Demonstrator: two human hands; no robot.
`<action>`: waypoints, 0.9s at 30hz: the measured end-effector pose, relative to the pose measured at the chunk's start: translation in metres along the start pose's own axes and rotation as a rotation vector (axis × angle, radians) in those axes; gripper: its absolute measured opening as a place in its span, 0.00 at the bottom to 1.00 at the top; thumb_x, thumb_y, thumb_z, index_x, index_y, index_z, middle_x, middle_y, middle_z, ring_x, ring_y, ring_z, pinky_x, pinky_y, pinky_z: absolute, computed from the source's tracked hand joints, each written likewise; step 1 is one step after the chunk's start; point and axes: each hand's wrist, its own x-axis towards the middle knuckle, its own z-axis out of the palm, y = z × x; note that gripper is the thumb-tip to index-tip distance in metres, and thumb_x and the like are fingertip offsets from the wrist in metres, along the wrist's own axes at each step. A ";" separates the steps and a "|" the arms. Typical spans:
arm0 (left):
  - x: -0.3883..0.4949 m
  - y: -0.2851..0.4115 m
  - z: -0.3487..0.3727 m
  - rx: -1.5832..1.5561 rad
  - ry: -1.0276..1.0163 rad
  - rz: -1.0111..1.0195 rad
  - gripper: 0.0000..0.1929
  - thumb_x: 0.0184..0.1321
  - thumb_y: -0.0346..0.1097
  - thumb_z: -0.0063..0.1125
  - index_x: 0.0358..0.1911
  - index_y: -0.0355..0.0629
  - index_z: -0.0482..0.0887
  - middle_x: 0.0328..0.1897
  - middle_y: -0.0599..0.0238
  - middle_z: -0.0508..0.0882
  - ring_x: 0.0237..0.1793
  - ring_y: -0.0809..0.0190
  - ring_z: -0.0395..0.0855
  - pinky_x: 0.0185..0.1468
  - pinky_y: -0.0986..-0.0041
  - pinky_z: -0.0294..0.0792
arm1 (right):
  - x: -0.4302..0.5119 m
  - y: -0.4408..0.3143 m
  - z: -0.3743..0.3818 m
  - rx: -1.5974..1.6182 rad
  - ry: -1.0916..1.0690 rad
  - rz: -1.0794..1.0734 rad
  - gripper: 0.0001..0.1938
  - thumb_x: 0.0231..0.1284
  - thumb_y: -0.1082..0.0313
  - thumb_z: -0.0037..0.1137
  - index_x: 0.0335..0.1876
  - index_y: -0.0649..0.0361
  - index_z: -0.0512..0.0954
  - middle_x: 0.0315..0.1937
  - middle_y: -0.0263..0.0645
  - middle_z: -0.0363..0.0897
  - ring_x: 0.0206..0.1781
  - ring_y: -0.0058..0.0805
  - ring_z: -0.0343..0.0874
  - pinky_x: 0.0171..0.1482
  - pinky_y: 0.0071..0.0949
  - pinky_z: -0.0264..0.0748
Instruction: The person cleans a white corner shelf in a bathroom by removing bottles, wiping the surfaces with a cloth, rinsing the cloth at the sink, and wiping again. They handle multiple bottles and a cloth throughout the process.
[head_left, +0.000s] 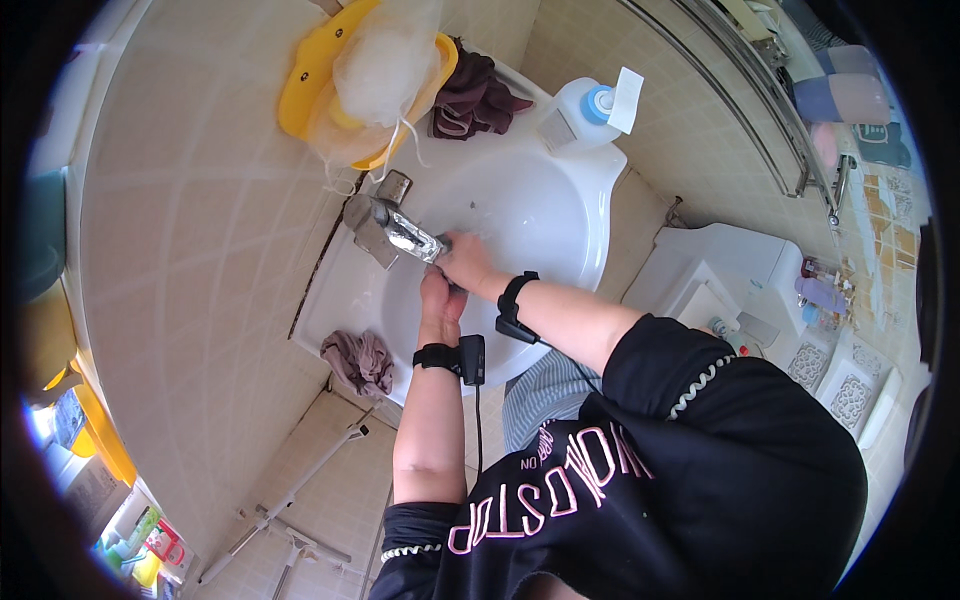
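Observation:
My left hand (442, 296) and my right hand (469, 262) are close together over the white washbasin (540, 202), right at the spout of the chrome faucet (412, 236). A small dark thing (456, 288) shows between the hands. They mostly hide it, so what it is and which hand holds it cannot be told. Each wrist wears a black strap with a small box and a cable. Crumpled brown cloth (358, 362) lies on the basin's near left corner. A darker maroon cloth (476, 94) is bunched on the far rim.
A pump bottle (581, 116) with a blue collar stands on the far right rim. Beside the tiled wall, a yellow basin (315, 75) holds white mesh. Metal towel rails (742, 97) run along the right wall. A white washing machine (727, 255) bearing small bottles stands to the right.

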 end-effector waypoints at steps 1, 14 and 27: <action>-0.001 0.001 0.001 0.021 0.020 0.005 0.24 0.78 0.50 0.35 0.65 0.40 0.71 0.60 0.57 0.80 0.58 0.55 0.80 0.57 0.64 0.75 | 0.004 0.000 -0.005 0.002 -0.064 0.022 0.24 0.66 0.48 0.56 0.56 0.60 0.79 0.48 0.57 0.81 0.56 0.52 0.79 0.56 0.44 0.76; -0.033 0.044 -0.014 0.407 0.277 0.333 0.20 0.76 0.45 0.48 0.60 0.36 0.76 0.58 0.58 0.82 0.60 0.58 0.79 0.63 0.66 0.71 | 0.040 0.017 -0.088 -0.430 -0.291 -0.235 0.28 0.54 0.59 0.67 0.59 0.62 0.75 0.56 0.51 0.78 0.59 0.46 0.77 0.59 0.36 0.73; 0.008 0.006 -0.021 -0.227 -0.045 0.059 0.19 0.78 0.39 0.42 0.68 0.44 0.64 0.62 0.58 0.78 0.58 0.54 0.81 0.58 0.59 0.78 | 0.007 0.037 0.026 0.413 0.126 -0.125 0.20 0.60 0.63 0.57 0.59 0.54 0.75 0.52 0.43 0.80 0.56 0.36 0.79 0.50 0.45 0.78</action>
